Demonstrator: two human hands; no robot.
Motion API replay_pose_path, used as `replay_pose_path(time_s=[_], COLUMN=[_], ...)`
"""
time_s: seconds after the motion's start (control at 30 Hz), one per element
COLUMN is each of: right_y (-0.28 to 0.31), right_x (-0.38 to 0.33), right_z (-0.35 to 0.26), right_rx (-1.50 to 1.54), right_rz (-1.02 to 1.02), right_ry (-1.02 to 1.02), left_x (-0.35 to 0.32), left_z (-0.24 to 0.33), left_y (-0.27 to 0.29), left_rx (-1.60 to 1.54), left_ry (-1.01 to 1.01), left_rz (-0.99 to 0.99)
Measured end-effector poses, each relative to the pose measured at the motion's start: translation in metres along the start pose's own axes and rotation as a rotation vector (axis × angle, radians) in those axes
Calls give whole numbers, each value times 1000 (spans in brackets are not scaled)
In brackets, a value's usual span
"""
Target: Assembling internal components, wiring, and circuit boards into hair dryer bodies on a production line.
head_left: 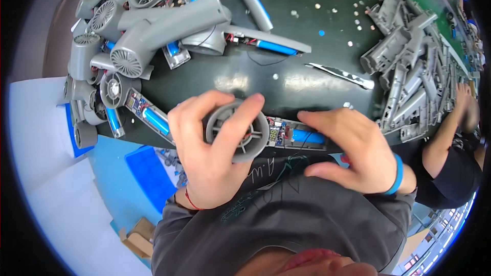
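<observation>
My left hand (212, 148) is closed around the round grey fan housing (237, 131) of a handheld blower, fingers over its rim. The blower's opened handle (320, 145) points right and shows a circuit board with a small display (273, 133), thin wires and a blue battery cell (307, 137). My right hand (355, 148) is at the handle's far end, with thumb and forefinger spread apart. The forefinger tip is by the handle's upper edge, and the thumb is below, apart from it.
Several grey blowers (169, 28) are heaped at the left, some with handles opened. Grey half shells (404, 66) pile up at the right. A narrow strip-like part (342, 75) and small round bits (321, 33) lie on the dark table (302, 84). Another person's arm (444, 143) is at the right.
</observation>
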State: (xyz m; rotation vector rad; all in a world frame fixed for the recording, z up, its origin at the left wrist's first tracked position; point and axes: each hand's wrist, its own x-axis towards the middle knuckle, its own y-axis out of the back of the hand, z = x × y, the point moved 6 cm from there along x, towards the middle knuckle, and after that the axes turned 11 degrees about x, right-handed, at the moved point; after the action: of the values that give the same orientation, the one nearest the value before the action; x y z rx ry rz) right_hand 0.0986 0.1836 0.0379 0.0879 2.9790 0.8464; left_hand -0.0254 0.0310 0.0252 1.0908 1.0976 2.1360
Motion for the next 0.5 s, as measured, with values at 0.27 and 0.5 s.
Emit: replay_pose_path(time_s=[0.27, 0.5], right_y=[-16, -13], right_x=[-3, -6], right_z=[26, 29], right_rx=[-177, -48], right_rz=[283, 409], right_ry=[74, 122], left_x=[21, 22], left_z=[18, 19], left_y=[-8, -18], left_rx=[59, 45], left_ry=[-146, -109], left_rz=[-299, -270])
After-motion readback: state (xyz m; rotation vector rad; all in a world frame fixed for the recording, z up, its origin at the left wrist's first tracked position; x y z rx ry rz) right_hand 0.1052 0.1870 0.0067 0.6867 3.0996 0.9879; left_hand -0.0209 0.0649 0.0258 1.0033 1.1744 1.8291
